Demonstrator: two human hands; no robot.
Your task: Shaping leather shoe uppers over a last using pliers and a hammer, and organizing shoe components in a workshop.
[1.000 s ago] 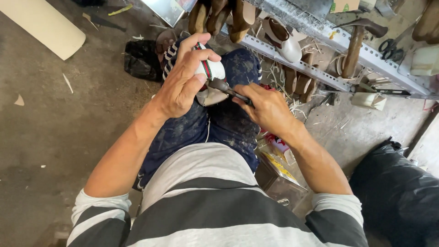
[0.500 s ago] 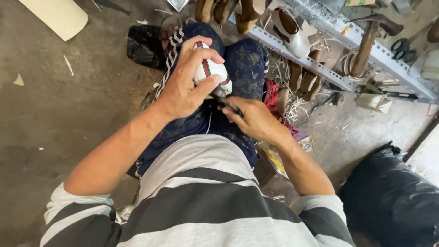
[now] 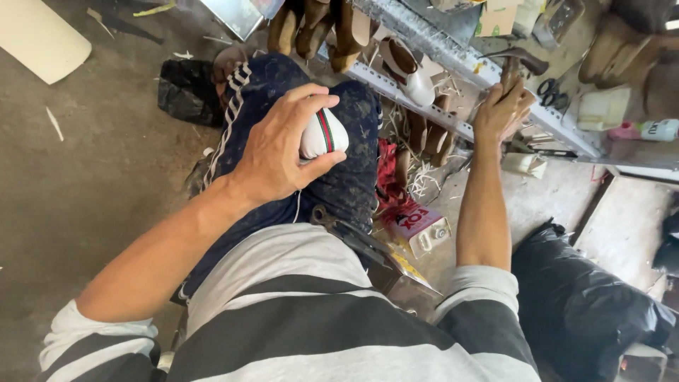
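A seated worker's left hand (image 3: 279, 152) clamps its grip around a white shoe with a red-and-green stripe (image 3: 324, 134), held against the knee, while the right hand (image 3: 501, 110) closes around a hammer handle (image 3: 511, 71) on the metal shelf (image 3: 453, 64) beyond it.

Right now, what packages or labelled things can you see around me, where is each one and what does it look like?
Red packet: on the floor right of the knees, flat, red with white print.
Pink bottle: lying on the shelf at far right, white label.
Cardboard box: top of the shelf, brown, flaps open.
Black plastic bag: floor at lower right, bulging.
No screens or signs.
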